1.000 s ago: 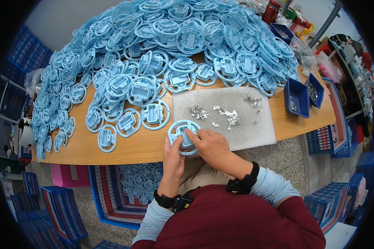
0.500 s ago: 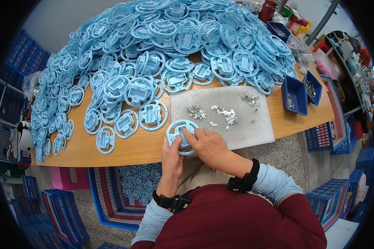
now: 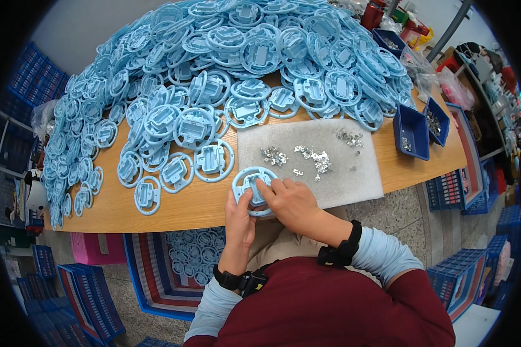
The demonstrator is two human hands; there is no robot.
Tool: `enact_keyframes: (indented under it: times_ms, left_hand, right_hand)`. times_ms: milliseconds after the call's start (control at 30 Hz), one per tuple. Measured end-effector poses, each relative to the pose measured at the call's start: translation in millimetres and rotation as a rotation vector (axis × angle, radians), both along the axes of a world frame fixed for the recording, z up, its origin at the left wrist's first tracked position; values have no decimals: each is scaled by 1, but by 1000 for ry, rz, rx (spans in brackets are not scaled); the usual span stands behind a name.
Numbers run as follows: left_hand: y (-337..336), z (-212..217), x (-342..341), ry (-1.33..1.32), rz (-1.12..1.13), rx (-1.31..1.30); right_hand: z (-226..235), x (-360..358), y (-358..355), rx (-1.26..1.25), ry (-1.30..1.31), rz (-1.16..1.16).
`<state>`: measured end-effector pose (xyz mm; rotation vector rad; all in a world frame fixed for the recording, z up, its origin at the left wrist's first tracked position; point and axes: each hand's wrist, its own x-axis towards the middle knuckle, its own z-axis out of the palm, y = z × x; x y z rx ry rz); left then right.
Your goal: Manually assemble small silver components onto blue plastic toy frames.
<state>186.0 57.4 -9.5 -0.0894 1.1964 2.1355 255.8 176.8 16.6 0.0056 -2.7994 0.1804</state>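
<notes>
Round blue plastic part (image 3: pixel 253 186) at table edge (image 3: pixel 173 211), fingers of left hand (image 3: pixel 238 215) and right hand (image 3: pixel 291 202) clamped on it.

Counts: two hands in view, left hand (image 3: pixel 239 215) and right hand (image 3: pixel 291 200), both on one blue plastic ring (image 3: pixel 253 188) at the table (image 3: pixel 173 211) edge. One white foam pad (image 3: pixel 330 168) with three loose clusters of small metal bits (image 3: pixel 314 158) (too small to count singly). Two blue bins (image 3: pixel 412 130) on the right end of the table. One big heap of the same blue rings (image 3: pixel 226 63), far over a hundred, not countable. One crate under the table (image 3: pixel 156 272) with more rings inside. Two black wristbands, one per wrist (image 3: pixel 340 250).
</notes>
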Motion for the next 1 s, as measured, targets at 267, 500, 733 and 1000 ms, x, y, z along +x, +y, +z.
enact_keyframes:
  times_ms: [267, 500, 733, 1000]
  left_hand:
    - [-2, 0, 0, 46, -23, -52]
    - [-3, 4, 5, 72, 12, 71]
    - [-5, 21, -2, -75, -241, -6]
    - [-7, 14, -4, -88, -337, -34]
  right_hand:
    - [-3, -6, -11, 85, -95, -19]
    - [11, 7, 12, -461, 94, -151]
    - [0, 14, 31, -977, 59, -34]
    - [-1, 39, 36, -986, 17, -27]
